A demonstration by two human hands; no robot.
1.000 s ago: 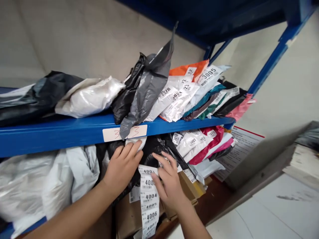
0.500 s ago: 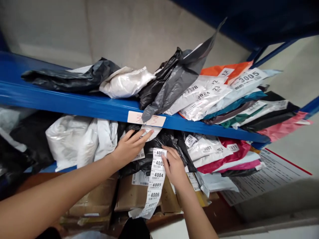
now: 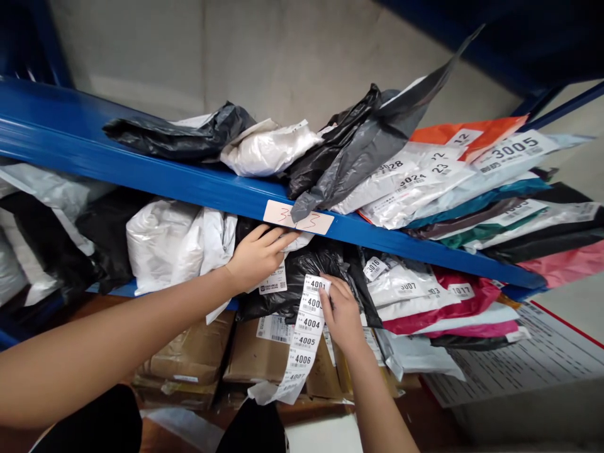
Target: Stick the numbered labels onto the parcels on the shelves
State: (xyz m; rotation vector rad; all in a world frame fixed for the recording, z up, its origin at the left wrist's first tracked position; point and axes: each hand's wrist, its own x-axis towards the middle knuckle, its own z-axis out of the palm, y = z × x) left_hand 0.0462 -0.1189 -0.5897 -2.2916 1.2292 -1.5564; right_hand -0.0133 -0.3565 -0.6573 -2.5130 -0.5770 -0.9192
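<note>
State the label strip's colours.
The label strip is white with black print, best seen in the head view.

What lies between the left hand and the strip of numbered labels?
In the head view, a black plastic parcel with a white printed label shows between the left hand and the strip of numbered labels.

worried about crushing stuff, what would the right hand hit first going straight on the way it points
Probably the black plastic bag just ahead of the right hand, though depth is unclear.
</note>
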